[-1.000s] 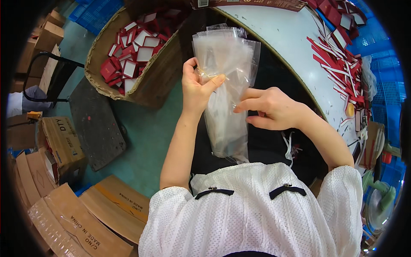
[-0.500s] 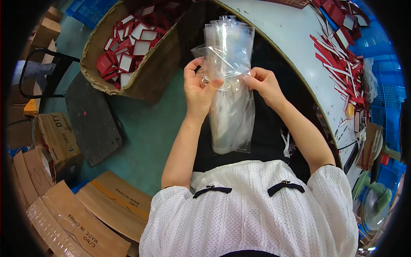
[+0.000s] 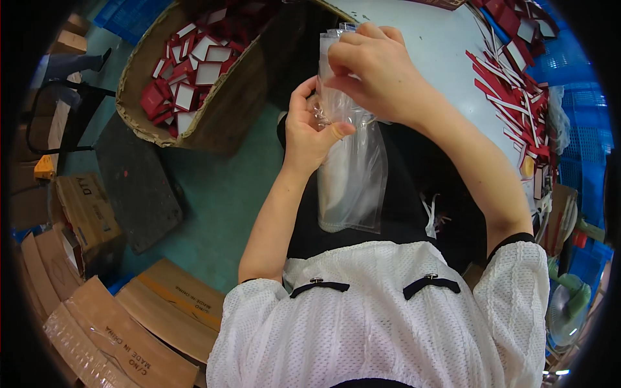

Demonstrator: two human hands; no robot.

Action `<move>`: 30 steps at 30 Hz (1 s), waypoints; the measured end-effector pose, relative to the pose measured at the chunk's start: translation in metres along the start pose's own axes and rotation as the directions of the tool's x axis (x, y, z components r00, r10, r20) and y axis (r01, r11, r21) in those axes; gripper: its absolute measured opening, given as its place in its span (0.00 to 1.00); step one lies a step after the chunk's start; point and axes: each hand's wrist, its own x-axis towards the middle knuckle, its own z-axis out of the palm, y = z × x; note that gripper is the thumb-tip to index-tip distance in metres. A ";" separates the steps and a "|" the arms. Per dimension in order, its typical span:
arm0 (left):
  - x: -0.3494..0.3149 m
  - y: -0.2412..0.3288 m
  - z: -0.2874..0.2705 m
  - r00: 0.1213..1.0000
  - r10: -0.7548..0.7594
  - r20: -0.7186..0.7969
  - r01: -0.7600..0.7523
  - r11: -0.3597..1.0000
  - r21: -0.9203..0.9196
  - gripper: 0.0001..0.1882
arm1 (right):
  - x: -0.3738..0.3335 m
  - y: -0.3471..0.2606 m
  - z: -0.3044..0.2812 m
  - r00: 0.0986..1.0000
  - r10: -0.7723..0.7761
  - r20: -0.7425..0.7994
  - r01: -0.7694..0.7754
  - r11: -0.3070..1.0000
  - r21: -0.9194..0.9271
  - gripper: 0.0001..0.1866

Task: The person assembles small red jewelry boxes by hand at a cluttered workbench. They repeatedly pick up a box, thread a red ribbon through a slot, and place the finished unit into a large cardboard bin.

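Note:
A bundle of clear plastic bags [image 3: 352,187] lies lengthwise over my lap, gathered in at its middle. My left hand [image 3: 309,132] is closed around that narrowed part, its thumb across the front. Above it, my right hand [image 3: 378,71] crosses over the bundle's upper part with its fingers curled in. The fingertips are turned away, so what they hold, if anything, is hidden. Much of the bundle's upper part is covered by this hand, though the flat bag ends show past it.
A large carton [image 3: 223,110] holding red and white small boxes stands at the far left. To the right, red and white strips [image 3: 511,107] lie on a pale table [image 3: 446,58]. Cardboard boxes [image 3: 123,330] fill the lower left, near a dark flat board [image 3: 139,187]. A green fan [image 3: 572,301] stands at right.
My right hand has left the bundle's right side and swung up and left over its upper part. My left hand keeps its hold at the middle.

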 end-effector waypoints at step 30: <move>0.002 -0.015 -0.100 0.886 -0.458 -0.070 0.450 0.887 -0.101 0.19 | -0.064 -0.011 0.122 0.697 0.285 0.657 -0.612 -0.239 0.754 0.30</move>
